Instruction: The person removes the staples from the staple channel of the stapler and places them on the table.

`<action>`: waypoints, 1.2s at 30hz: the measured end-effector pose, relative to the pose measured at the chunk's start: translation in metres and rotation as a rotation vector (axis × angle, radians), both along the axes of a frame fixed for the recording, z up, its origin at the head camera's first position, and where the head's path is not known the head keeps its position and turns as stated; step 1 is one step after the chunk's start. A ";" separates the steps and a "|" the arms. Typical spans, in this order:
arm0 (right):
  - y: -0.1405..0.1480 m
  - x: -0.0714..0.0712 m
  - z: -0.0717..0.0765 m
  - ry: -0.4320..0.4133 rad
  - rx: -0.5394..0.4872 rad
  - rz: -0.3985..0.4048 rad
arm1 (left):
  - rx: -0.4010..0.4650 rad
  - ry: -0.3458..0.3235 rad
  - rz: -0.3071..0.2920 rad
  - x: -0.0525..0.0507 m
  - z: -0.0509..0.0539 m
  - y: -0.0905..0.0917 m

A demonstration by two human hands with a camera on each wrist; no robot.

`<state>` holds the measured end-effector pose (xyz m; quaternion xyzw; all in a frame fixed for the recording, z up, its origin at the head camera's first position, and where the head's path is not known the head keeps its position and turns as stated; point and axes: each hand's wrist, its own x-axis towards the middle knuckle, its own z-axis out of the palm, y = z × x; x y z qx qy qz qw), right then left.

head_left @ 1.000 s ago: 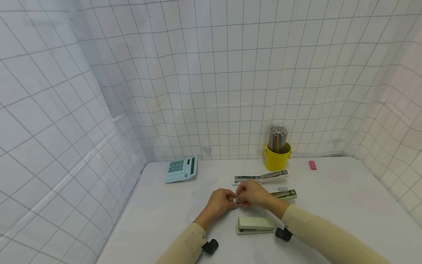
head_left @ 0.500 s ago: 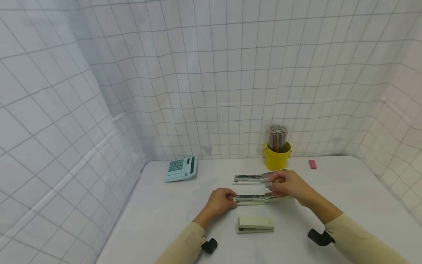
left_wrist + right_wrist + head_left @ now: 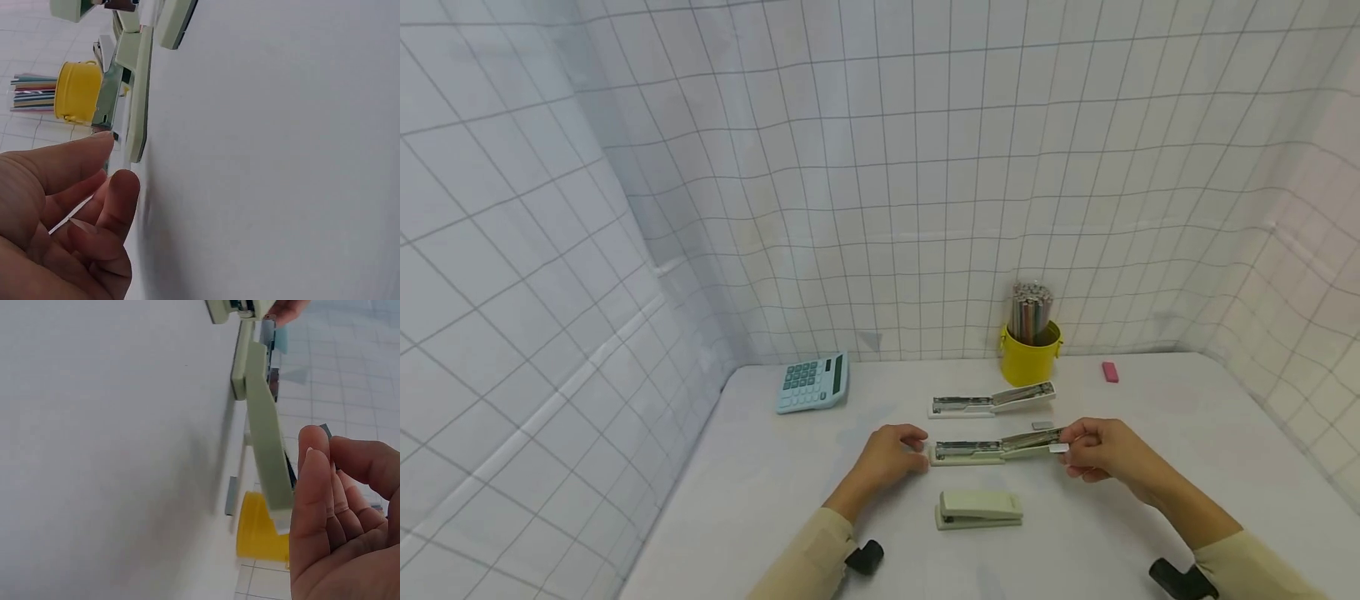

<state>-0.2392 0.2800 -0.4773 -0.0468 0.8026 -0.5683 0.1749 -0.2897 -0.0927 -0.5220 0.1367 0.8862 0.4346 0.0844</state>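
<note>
A pale green stapler (image 3: 967,457) lies opened out flat, its top arm swung back to the right. At the raised end of that arm, my right hand (image 3: 1105,454) pinches a small staple strip (image 3: 1058,448) between thumb and finger. In the right wrist view, only a grey corner of the strip (image 3: 325,429) shows past the fingertips. My left hand (image 3: 886,454) is just off the stapler's left end, with bent, relaxed fingers holding nothing. A second staple strip (image 3: 1042,425) rests on the table behind the stapler arm.
A white stapler (image 3: 962,406), also opened, lies behind; a closed pale green stapler (image 3: 979,508) sits in front. Farther back are a blue calculator (image 3: 812,383), a yellow bucket (image 3: 1030,362) of pencils (image 3: 1030,310) and a pink eraser (image 3: 1110,372).
My right hand has moved from the opened green stapler's left end to its right end, with a staple strip now visible in its fingers. My left hand has let go and drawn slightly left.
</note>
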 end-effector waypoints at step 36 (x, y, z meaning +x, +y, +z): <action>-0.003 0.016 -0.044 -0.036 0.139 -0.096 | -0.038 -0.154 -0.306 0.043 0.016 -0.026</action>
